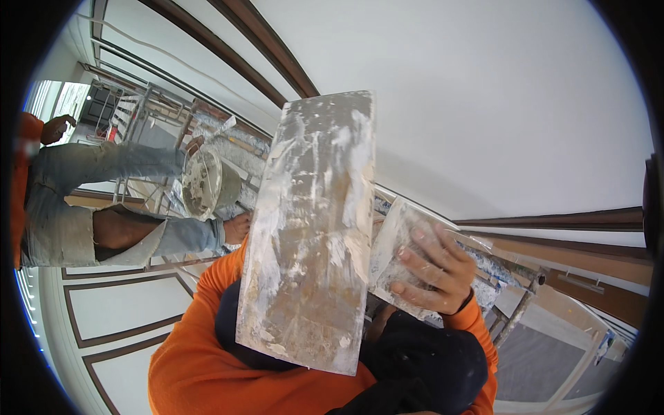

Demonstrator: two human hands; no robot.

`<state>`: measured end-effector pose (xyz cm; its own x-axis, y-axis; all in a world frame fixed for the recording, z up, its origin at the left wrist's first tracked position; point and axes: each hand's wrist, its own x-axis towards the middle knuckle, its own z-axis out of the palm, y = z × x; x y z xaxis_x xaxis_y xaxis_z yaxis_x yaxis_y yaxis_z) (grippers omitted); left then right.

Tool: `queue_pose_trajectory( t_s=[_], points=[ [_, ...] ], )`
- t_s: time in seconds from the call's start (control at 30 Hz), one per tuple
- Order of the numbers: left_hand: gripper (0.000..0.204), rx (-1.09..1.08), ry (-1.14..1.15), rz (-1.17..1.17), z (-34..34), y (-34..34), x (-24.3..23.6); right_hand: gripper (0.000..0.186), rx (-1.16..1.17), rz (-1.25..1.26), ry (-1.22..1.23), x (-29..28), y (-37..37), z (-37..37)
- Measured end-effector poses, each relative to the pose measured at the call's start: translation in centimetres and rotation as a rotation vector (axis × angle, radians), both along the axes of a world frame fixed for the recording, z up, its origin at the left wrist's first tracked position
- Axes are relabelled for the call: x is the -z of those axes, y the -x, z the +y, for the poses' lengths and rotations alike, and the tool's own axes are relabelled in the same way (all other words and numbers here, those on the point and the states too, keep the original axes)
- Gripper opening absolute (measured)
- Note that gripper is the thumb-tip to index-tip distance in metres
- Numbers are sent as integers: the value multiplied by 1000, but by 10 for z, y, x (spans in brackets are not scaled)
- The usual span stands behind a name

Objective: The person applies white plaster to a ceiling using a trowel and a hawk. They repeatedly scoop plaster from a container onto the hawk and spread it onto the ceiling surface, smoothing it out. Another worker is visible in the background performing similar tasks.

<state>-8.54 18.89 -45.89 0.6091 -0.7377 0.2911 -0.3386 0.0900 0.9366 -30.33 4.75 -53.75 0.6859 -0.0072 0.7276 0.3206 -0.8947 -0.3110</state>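
Observation:
A long, flat plastering blade [311, 228], streaked with white and brown plaster, slants upright before my chest and lap. My left orange sleeve [200, 311] runs up behind it, so my left hand is hidden and its grip does not show. To the right, my right hand [439, 270] has its fingers spread across the face of a smaller, pale, plaster-coated plate [391, 242]. The plate's left side meets or overlaps the long blade's right edge. My right thumb is hard to make out, and any handles are hidden.
On the left, another person in torn jeans [131, 228] is on the scaffold, one hand beside a plaster-smeared bucket [228, 187]. A scaffold pole [515, 315] stands at right. The pale wall [512, 104] rises ahead, with dark trim [553, 221]. Wall panels [128, 308] show at lower left.

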Motion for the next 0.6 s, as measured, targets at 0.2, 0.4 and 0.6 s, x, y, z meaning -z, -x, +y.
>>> queue_pose_trajectory(
  t_s=[0.2, 0.4, 0.6],
  points=[
    [39, 28, -10, -42, -2, 1, 6, 39, 160, -243, -471, 12, -14, 3],
    [40, 52, -2, -96, -17, 0, 14, 44, 10, -231, -250, -24, -52, -5],
    [41, 66, -3, -96, -2, -3, 6, 31, -41, -243, -178, -5, -43, 3]
  ],
)
